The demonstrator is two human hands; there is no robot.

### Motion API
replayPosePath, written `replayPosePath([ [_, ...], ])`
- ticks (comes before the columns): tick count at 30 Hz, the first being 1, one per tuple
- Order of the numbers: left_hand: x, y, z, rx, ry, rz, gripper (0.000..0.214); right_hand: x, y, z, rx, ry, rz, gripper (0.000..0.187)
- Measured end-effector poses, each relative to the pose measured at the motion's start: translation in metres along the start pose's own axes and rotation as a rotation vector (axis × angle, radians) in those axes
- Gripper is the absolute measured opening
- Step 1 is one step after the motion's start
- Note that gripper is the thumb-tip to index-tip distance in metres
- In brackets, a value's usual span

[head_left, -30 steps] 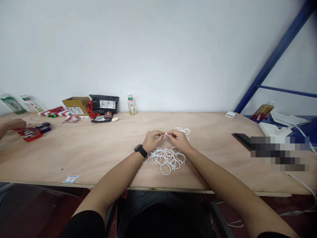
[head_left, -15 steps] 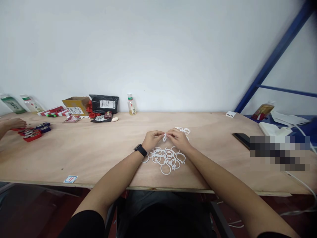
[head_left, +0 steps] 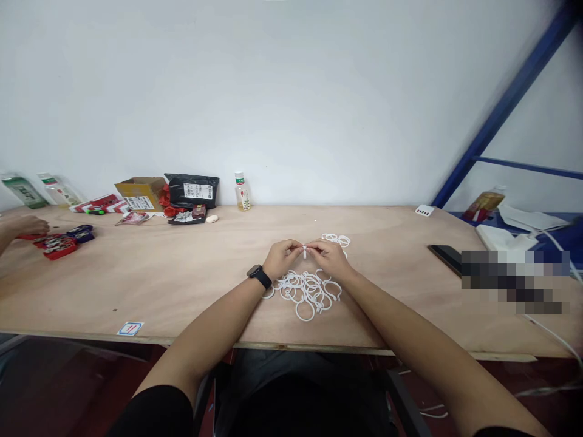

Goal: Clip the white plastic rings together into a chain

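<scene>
At the left end of the plywood table [head_left: 182, 291], a co-worker's hand [head_left: 28, 226] reaches in from the side, close to red packs of small parts [head_left: 58, 247] and a dark blue packet [head_left: 80, 233]. Along the far edge stand or lie two clear bottles [head_left: 23, 191], a cardboard box [head_left: 140, 195], a black plastic mailer bag [head_left: 191, 190] and a small upright bottle [head_left: 243, 192], while a small sticker [head_left: 130, 328] sits on the near edge. Near the middle, the left hand [head_left: 282, 258], with a black watch [head_left: 259, 277] on its wrist, and the right hand [head_left: 328, 258] are together, their fingertips pinching a small white plastic ring [head_left: 304, 251] between them above the tabletop. A loose heap of white plastic rings [head_left: 306, 295] lies just below the hands, toward the near edge, and a smaller cluster of white rings [head_left: 336, 240] lies just beyond the right hand. Further right, a black phone [head_left: 445, 258] lies beside a pixelated patch [head_left: 514, 282], and a white multi-port adapter [head_left: 424, 210] sits on the far edge.
</scene>
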State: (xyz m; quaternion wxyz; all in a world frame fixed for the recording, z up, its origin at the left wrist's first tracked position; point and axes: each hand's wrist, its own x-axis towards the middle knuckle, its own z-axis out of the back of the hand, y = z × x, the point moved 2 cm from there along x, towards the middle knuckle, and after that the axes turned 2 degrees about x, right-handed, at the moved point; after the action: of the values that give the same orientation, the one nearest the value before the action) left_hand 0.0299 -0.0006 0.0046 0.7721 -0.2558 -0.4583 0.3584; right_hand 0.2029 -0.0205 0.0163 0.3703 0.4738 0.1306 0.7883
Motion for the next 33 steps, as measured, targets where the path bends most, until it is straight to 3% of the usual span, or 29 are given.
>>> replayPosePath([
  [8, -0.001, -0.006, 0.002, 0.328, -0.015, -0.166, 0.018, -0.003, -0.002, -0.004, -0.120, -0.002, 0.046, 0.017],
  [16, 0.001, -0.005, -0.001, 0.340, -0.032, -0.141, 0.018, 0.000, -0.001, -0.006, -0.075, 0.008, -0.069, 0.019],
  [21, 0.001, -0.001, 0.000, 0.381, 0.001, -0.136, 0.015, 0.003, -0.012, 0.002, -0.329, 0.156, -0.087, 0.023],
  [25, 0.000, -0.001, 0.002, 0.392, 0.009, -0.119, 0.016, 0.007, -0.025, 0.021, -0.515, 0.221, -0.207, 0.023],
  [29, 0.000, 0.000, 0.001, 0.398, 0.017, -0.097, 0.018, 0.006, -0.030, 0.031, -0.238, 0.445, -0.276, 0.021],
  [33, 0.000, -0.002, 0.004, 0.387, 0.030, -0.126, 0.023, -0.001, -0.027, 0.027, -0.001, 0.707, -0.424, 0.024],
])
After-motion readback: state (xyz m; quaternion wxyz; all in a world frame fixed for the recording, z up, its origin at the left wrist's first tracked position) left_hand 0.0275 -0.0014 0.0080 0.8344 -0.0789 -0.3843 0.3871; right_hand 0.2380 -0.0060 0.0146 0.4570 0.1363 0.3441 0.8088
